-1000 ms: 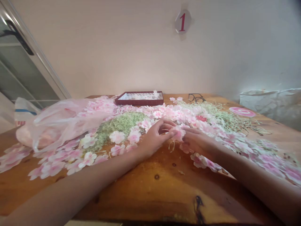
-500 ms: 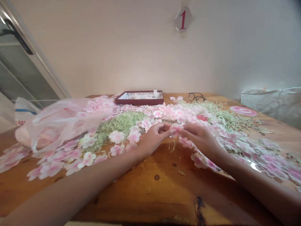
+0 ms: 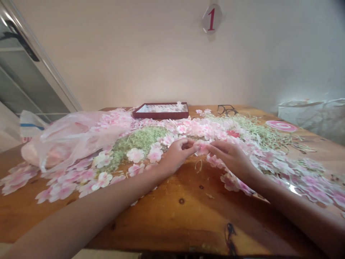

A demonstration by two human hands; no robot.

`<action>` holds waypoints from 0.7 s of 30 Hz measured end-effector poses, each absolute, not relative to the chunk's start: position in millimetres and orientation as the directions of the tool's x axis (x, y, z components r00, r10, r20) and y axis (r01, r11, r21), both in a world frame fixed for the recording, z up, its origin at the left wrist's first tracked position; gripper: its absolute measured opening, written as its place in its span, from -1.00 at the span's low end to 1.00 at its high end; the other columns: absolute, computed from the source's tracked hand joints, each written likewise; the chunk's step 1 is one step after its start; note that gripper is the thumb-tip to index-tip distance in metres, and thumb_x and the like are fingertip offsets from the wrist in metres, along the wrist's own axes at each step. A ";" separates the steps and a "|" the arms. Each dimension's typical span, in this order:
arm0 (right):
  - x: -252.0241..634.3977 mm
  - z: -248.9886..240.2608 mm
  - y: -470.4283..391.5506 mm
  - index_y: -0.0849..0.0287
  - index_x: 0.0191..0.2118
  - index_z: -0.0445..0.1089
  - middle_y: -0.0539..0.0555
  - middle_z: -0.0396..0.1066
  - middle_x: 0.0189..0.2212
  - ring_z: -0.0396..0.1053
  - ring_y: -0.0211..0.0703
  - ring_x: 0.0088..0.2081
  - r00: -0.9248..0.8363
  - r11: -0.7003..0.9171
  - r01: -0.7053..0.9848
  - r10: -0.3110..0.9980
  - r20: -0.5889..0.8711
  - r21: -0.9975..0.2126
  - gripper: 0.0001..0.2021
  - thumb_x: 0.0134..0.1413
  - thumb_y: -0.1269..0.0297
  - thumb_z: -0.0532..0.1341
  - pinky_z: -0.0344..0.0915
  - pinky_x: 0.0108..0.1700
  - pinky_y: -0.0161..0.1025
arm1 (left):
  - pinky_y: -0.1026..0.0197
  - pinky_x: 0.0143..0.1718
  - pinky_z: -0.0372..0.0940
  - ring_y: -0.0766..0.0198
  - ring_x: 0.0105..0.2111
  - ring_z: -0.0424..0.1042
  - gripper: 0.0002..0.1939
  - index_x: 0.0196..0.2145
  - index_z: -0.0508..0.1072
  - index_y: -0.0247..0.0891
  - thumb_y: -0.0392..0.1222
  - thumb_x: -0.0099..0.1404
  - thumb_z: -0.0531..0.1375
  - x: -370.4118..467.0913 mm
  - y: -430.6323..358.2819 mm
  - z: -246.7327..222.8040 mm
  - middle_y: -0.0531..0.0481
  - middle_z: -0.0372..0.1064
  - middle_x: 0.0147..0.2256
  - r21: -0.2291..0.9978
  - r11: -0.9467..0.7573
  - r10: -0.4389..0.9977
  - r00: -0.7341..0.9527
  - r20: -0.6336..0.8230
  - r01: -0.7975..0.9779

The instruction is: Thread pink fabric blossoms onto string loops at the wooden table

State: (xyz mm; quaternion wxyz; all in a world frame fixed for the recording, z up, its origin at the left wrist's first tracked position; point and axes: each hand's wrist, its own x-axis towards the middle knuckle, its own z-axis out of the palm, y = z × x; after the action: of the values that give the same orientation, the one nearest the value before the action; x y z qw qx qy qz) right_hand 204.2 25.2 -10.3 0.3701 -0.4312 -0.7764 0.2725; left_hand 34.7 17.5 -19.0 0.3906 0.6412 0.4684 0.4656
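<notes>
Between my two hands a pale pink artificial flower [image 3: 202, 147] is held a little above the table. My left hand [image 3: 180, 153] pinches its left edge between thumb and fingers. From the other side, the fingertips of my right hand [image 3: 229, 154] are closed on its right edge. Loose pink and white artificial flowers [image 3: 155, 154] lie spread in a wide band around and beyond both hands. Among them sits a mound of pale green stem pieces [image 3: 140, 138], with more thin green stems [image 3: 258, 131] heaped at the right.
A dark red shallow box [image 3: 161, 114] with a few flowers stands at the back. Black eyeglasses [image 3: 228, 109] and a pink round number disc [image 3: 281, 126] lie at the right. A thin plastic bag [image 3: 72, 136] covers the left side. The wooden table [image 3: 172, 219] meets a wall.
The flower shows more openly between my fingertips, its petals spread wider. Both hands stay in nearly the same place; the view has shifted slightly.
</notes>
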 end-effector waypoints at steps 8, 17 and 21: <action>226.8 -19.4 58.4 0.24 -0.45 0.34 0.06 0.34 -0.50 0.25 -0.24 -0.47 -0.167 0.402 0.580 0.910 0.380 -0.709 -0.67 0.03 0.11 -0.03 0.12 -0.43 -0.33 | 0.27 -0.31 0.15 0.34 -0.39 0.28 -0.71 -0.43 0.35 -0.30 0.00 -0.01 0.13 9.1 40.9 -8.0 -0.01 0.31 -0.43 0.917 -0.360 0.925 -0.061 0.374 0.171; 205.2 -15.3 74.8 0.18 -0.35 0.36 0.07 0.38 -0.36 0.30 -0.17 -0.37 -0.396 0.538 0.777 0.821 0.411 -0.327 -0.76 0.02 0.20 0.00 0.16 -0.33 -0.30 | 0.28 -0.36 0.14 0.31 -0.40 0.30 -0.79 -0.51 0.32 -0.30 -0.07 0.02 0.10 -13.4 60.0 -15.7 -0.01 0.31 -0.47 0.855 -0.388 0.879 -0.140 0.456 0.345; 177.9 -13.9 88.9 0.17 -0.30 0.37 0.09 0.37 -0.31 0.29 -0.16 -0.29 -0.521 0.614 0.775 0.755 0.398 -0.149 -0.77 0.04 0.26 0.00 0.15 -0.26 -0.30 | 0.27 -0.34 0.15 0.29 -0.38 0.31 -0.80 -0.47 0.33 -0.29 -0.08 0.02 0.10 -21.1 65.2 -17.7 -0.03 0.33 -0.43 0.841 -0.386 0.869 -0.157 0.470 0.379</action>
State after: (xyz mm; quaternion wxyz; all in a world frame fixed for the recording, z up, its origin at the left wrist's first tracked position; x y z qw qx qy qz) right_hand 177.9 88.9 -13.9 0.2165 -0.4389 -0.8718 -0.0236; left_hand -21.1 65.2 -17.7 0.2166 0.6119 0.5099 0.5646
